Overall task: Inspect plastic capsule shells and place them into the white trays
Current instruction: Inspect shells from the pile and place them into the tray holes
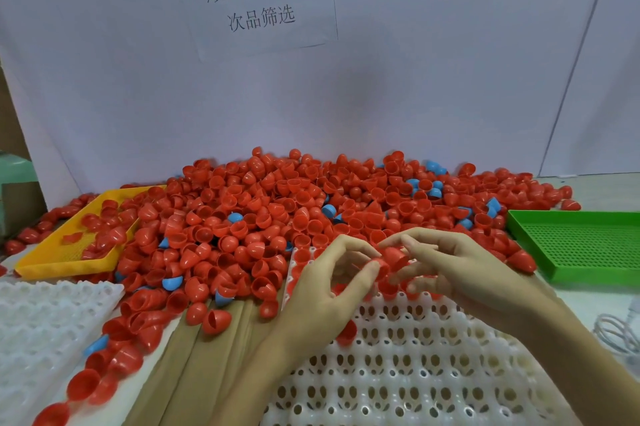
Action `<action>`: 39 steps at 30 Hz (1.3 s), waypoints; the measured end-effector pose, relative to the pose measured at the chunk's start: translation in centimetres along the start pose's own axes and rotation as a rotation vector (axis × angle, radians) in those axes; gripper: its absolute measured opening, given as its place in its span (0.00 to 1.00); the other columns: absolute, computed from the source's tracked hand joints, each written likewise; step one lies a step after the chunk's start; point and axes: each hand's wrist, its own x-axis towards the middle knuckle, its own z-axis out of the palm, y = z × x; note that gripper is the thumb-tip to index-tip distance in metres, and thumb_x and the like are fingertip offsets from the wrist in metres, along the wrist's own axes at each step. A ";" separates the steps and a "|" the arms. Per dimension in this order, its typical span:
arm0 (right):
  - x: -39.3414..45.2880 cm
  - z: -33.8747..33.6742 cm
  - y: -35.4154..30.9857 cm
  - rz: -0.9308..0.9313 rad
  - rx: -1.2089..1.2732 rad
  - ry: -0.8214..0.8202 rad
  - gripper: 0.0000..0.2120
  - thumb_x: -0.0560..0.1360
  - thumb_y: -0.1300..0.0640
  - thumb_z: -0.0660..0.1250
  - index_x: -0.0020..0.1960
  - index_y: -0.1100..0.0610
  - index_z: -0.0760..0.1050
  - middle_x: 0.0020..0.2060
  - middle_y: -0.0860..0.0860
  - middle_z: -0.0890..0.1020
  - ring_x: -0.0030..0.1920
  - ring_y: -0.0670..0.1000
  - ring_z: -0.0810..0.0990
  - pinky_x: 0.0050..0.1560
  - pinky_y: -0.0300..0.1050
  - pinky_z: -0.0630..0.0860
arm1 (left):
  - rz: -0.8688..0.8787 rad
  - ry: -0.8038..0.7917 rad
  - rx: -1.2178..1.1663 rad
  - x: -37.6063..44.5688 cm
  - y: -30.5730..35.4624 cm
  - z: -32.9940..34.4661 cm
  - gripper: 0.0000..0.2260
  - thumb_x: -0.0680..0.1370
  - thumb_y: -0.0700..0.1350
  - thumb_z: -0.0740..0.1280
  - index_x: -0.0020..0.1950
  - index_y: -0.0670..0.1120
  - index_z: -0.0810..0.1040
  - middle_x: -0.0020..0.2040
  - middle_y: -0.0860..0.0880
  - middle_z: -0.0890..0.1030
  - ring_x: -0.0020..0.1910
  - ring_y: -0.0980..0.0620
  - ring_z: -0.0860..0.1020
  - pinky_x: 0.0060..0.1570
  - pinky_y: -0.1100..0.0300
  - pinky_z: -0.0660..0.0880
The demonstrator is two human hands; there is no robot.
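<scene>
Both hands hold one red shell (393,257) over the far edge of the white tray (415,373): the left hand (332,283) pinches its rim with thumb and forefinger, and the right hand (460,263) has its fingers curled round the far side. This looks like the inspecting step; next it wants seating in a free cup. Open cups lie toward the near edge, while the heap of shells (277,211) crowds the tray's far rim and the green tray (581,242) bounds the right.

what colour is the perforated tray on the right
Green: the perforated tray shows best in the head view.
</scene>
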 end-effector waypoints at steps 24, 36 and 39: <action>-0.6 0.1 0.1 0.093 0.162 -0.203 0.11 0.82 0.58 0.70 0.64 0.58 0.82 0.54 0.69 0.85 0.49 0.60 0.87 0.48 0.43 0.84 | -0.092 0.133 -0.152 0.6 -0.5 -0.3 0.12 0.79 0.55 0.73 0.56 0.48 0.81 0.48 0.46 0.87 0.41 0.45 0.86 0.45 0.57 0.83; -0.5 0.1 0.2 0.032 0.130 -0.151 0.12 0.78 0.58 0.76 0.60 0.59 0.83 0.52 0.68 0.85 0.48 0.59 0.87 0.47 0.42 0.84 | -0.105 0.026 -0.168 0.6 -0.8 0.0 0.11 0.82 0.53 0.69 0.58 0.47 0.82 0.50 0.46 0.87 0.41 0.45 0.86 0.46 0.56 0.83; -0.5 0.1 0.3 0.004 0.070 -0.126 0.12 0.76 0.57 0.77 0.58 0.58 0.84 0.49 0.66 0.87 0.48 0.59 0.88 0.48 0.42 0.84 | -0.106 -0.008 -0.161 0.5 -0.9 0.2 0.10 0.84 0.47 0.66 0.63 0.46 0.82 0.52 0.45 0.87 0.43 0.44 0.87 0.47 0.52 0.84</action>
